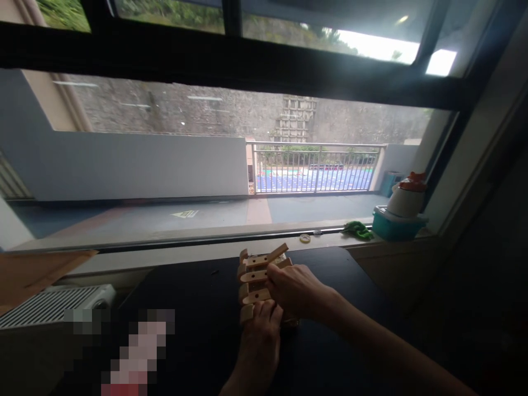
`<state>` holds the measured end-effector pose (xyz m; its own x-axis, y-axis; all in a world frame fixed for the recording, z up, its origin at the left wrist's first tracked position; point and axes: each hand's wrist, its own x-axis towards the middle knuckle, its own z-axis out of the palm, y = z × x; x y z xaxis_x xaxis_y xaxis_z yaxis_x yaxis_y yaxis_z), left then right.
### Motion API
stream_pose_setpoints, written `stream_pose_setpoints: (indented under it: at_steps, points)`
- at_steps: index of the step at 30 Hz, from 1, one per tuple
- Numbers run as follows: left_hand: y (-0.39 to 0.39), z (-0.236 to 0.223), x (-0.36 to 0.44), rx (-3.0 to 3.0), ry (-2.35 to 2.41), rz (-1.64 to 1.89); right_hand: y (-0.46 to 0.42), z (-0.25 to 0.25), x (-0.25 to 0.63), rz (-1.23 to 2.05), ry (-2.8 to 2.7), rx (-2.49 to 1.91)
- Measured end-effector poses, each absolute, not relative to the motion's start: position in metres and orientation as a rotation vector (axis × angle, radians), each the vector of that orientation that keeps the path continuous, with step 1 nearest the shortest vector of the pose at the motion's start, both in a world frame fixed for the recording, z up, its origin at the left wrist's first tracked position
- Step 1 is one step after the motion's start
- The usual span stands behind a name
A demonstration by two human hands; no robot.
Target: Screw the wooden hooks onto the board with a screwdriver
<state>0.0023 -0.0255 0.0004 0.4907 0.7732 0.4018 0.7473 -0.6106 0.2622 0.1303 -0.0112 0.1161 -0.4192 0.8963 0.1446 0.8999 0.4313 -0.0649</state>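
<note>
A small light-wood assembly [256, 278] lies on the dark table below me. It has several rounded slats with dark holes and curved blocks along its left side. At its far end one slat [278, 253] sticks out at a slant. My left hand [266, 327] is closed over the near end of the assembly, fingers curled on the wood. Above its middle, my right hand [295, 289] is closed, with thumb and fingertips pressed together against the slats. Whatever those fingertips pinch is hidden. Both hands cover much of the assembly's right side.
The dark table [185, 308] reaches the window sill [214, 250]. A yellowish tape roll [304, 238], green cloth [358, 230] and teal box [398, 224] with a white, orange-topped bottle [406, 198] stand along the sill. A cardboard piece [37, 275] and white slatted unit [58, 305] are at left.
</note>
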Motion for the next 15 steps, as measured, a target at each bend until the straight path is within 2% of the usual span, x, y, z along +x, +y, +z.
stream_pose_setpoints:
  at_steps: [9, 15]
  points:
    - [-0.123, 0.001, -0.002, 2.728, 1.464, 0.787, -0.097, 0.119, 0.124, -0.124, -2.698, -1.426]
    - [-0.155, 0.004, -0.007, 2.738, 1.468, 0.756, -0.134, 0.117, 0.117, -0.176, -2.662, -1.452]
